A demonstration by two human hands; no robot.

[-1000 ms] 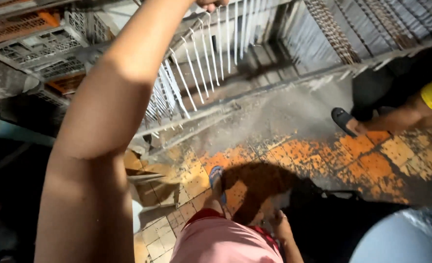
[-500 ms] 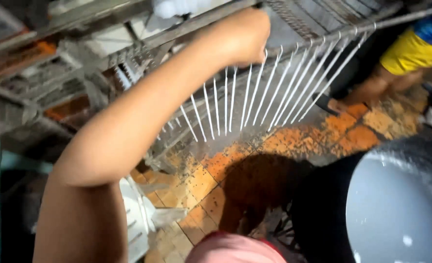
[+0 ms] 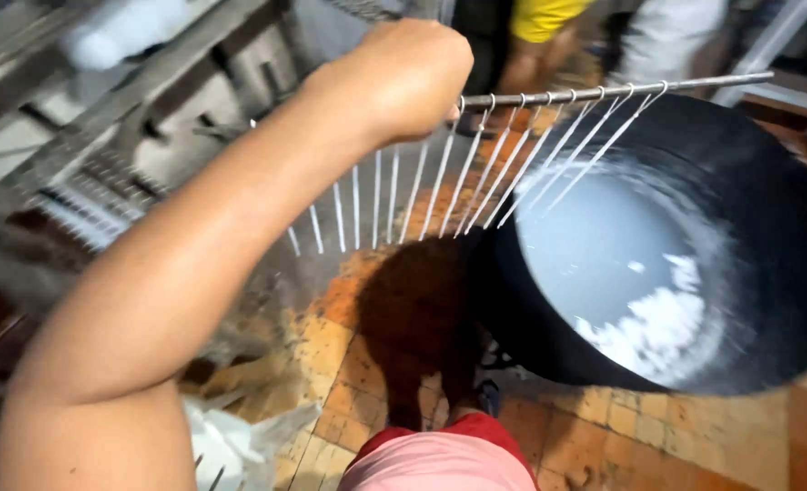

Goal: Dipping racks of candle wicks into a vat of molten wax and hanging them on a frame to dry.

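My left hand (image 3: 403, 77) is closed in a fist around one end of a thin metal rod (image 3: 622, 91), which it holds level at the top of the view. Several thin white strands (image 3: 476, 173) hang from the rod in a row, like dipped wicks. The right half of the rod and its strands hang above a large black vat (image 3: 786, 182) filled with white liquid (image 3: 604, 264). A patch of white froth floats near the vat's near side. My right hand is out of sight.
Metal racks (image 3: 103, 200) holding more white strands stand at the left. Beyond the rod stands another person in yellow shorts (image 3: 540, 18). A white plastic bag (image 3: 231, 445) lies at the lower left on the orange tiled floor (image 3: 604, 427).
My left arm has carried the rod of strands from the racks at the left to the right, over the vat. The view has turned right, so the vat fills the right side.
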